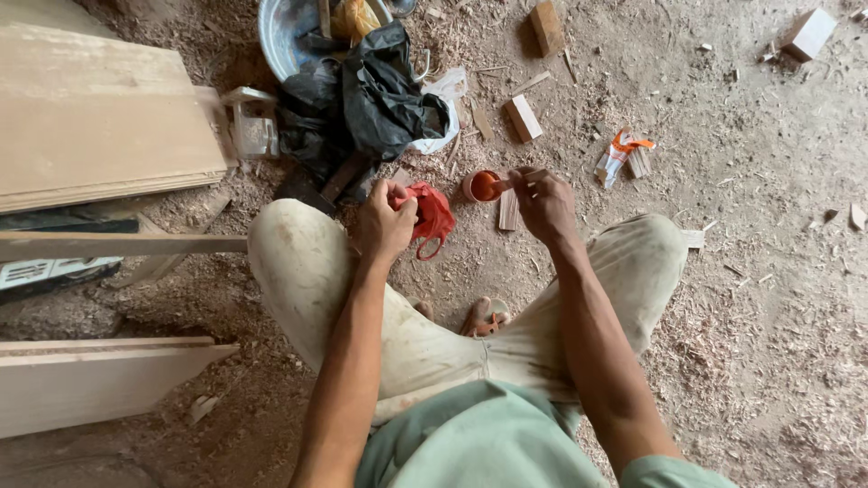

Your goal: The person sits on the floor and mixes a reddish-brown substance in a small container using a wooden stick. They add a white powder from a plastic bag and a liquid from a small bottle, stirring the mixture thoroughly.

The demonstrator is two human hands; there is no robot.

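Far left: a stack of flat wooden boards (pixel 99 117) on the sawdust floor, with a long thin batten (pixel 117 244) lying just nearer and a pale plank (pixel 99 380) nearest of all. Right of the boards, a small clear jar (pixel 251 126), then a crumpled black plastic bag (pixel 375 95) spilling out of a metal basin (pixel 280 36) at the far edge.

At centre, between the raised knees in dusty pale trousers: left hand (pixel 384 221) closed on a red plastic bag (pixel 432 217) — fingers curled together and pinching its bunched top, the rest of the bag hanging toward the ground. Just right of it, on the ground, a small round cup (pixel 484 186) filled with orange-red paste. Right hand (pixel 545 203) closed around a thin wooden stick (pixel 517 180), fingers clamped on it, the stick's tip reaching left to the cup — touching the paste or only above it, cannot tell. A short flat wood strip (pixel 509 210) lying just near of the cup, beside the right hand.

Farther right: a wood block (pixel 523 117), another block (pixel 545 27) beyond it, a small orange-and-white wrapper (pixel 617 155), and a pale cube of wood (pixel 807 33) far right. Shavings scattered all about.
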